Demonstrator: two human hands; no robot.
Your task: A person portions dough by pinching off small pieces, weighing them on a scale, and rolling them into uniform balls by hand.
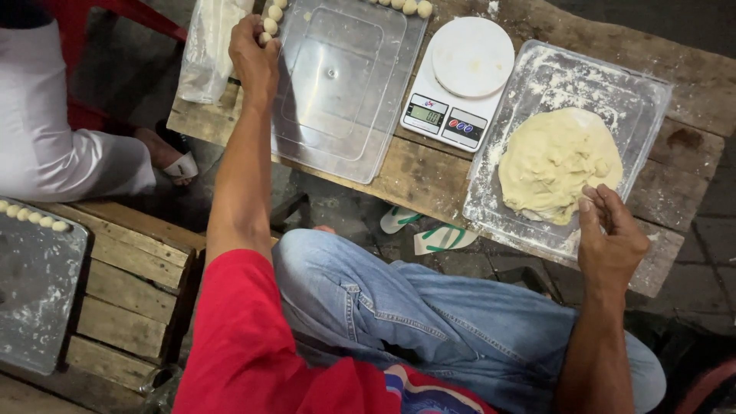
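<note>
A mound of pale yellow dough (553,162) lies on a floured clear plastic tray (621,96) at the right of a low wooden table. My right hand (609,230) touches the dough's near edge, fingers curled, pinching at it. My left hand (253,57) reaches far left to a second clear tray (337,92), with fingers closed by a row of small dough balls (271,21) along its left rim. More balls line its far edge (410,6).
A white digital kitchen scale (460,77) stands between the two trays. A plastic bag (207,50) lies at the table's left end. Another person in white (54,130) sits at left, beside a wooden pallet bench (130,284) holding a floured tray (34,284). Sandals (429,230) lie under the table.
</note>
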